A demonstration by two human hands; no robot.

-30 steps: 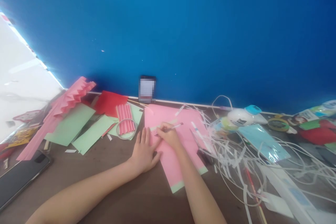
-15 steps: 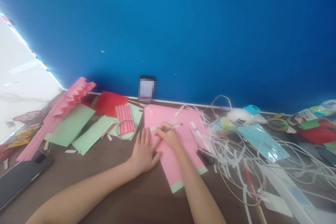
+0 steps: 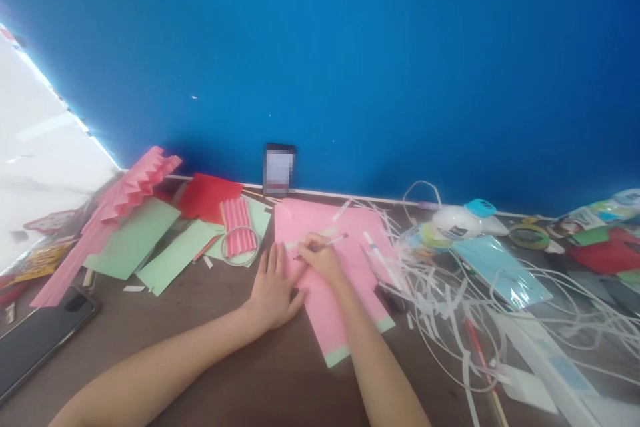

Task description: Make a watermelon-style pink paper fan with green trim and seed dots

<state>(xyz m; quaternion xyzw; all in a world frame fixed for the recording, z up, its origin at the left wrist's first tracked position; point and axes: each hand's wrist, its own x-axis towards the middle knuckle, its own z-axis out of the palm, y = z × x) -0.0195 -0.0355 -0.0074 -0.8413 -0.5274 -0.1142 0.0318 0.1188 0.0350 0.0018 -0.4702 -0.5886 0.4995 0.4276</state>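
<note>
The head view shows a person's two bare hands on a large, flat sheet of pink paper (image 3: 325, 317) with pale green strips at its near end, lying on a dark brown table (image 3: 200, 367). The right hand (image 3: 321, 257) holds a thin, pale pen or pencil (image 3: 337, 240), its fingers pinched close around it. The left hand (image 3: 275, 283) lies flat, palm down, over the paper's left edge; its fingers are a little spread and hold nothing. I think the step in hand is making marks, since little dark spots show near the writing tip. Going on with that would seem to call for small, careful strokes, with the left hand pressing so the paper does not slide. The paper is right under both hands' fingers. The pen's tip points down and left, near the left pointing finger. I cannot tell if the tip touches the paper.
</note>
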